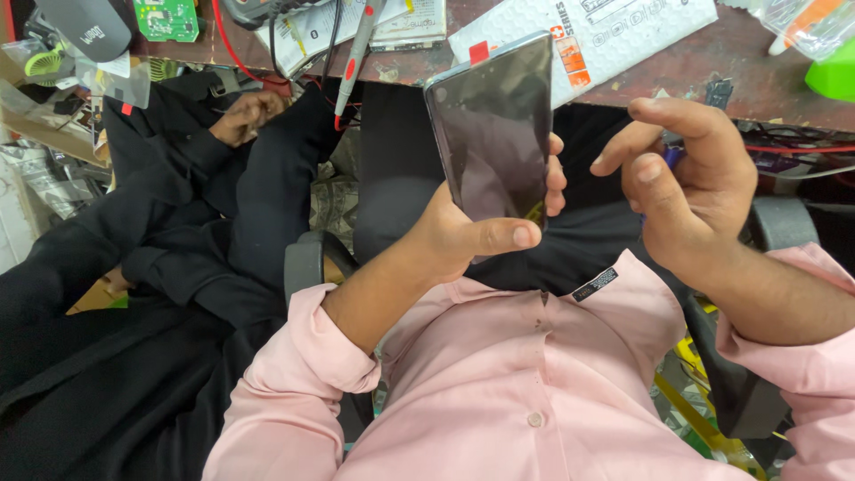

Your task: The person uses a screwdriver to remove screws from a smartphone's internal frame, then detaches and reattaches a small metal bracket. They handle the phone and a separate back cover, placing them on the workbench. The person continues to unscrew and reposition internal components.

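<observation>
My left hand (pixel 463 233) holds a dark, glossy smartphone (pixel 492 129) upright above my lap, thumb across its lower edge and fingertips wrapped round its right side. The phone's screen is black and reflects the room. My right hand (pixel 684 183) hovers just to the right of the phone, fingers curled, pinching a small dark and purple object that is mostly hidden behind the fingers. Both arms wear pink shirt sleeves.
A brown workbench (pixel 712 71) runs along the top with a white padded envelope (pixel 606 36), a green circuit board (pixel 166 18), red wires (pixel 233 49) and a pen-like probe (pixel 356 49). Another person in black (pixel 205 205) sits at the left. Chair armrest (pixel 303 263) beside me.
</observation>
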Demonstrator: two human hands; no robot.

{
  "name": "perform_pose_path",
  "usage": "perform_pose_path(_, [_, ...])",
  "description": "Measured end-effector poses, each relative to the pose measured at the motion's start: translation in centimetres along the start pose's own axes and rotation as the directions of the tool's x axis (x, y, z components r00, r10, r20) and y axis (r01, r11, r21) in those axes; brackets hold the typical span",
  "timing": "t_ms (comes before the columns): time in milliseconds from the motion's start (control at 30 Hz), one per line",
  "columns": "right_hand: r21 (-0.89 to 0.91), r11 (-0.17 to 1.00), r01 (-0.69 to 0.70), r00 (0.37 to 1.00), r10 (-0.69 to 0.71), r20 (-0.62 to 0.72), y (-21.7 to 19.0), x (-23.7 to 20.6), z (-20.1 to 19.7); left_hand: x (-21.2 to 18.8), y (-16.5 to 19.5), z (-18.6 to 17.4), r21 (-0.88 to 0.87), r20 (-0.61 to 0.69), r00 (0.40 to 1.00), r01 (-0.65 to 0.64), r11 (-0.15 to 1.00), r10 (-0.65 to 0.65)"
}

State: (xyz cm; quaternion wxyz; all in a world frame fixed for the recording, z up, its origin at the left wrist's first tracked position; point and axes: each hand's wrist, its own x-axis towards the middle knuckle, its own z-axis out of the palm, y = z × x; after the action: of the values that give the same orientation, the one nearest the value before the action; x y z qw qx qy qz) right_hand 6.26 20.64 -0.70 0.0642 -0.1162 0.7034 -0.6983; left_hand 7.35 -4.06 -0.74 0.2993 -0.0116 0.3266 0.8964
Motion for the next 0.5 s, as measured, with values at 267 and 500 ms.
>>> perform_pose_path(267, [-0.078,0.997,-0.002,0.992,0.012,0.124,0.9,0.6,0.3,0.0,0.2,-0.2,-0.007,-0.032,0.999,-0.032,0.999,0.032])
perform_pose_path(500, [-0.231,0.973,0.012,0.978,0.036,0.204,0.5,1.6,0.8,0.1,0.3,-0.8,-0.018,-0.006,0.997,-0.072,0.997,0.072])
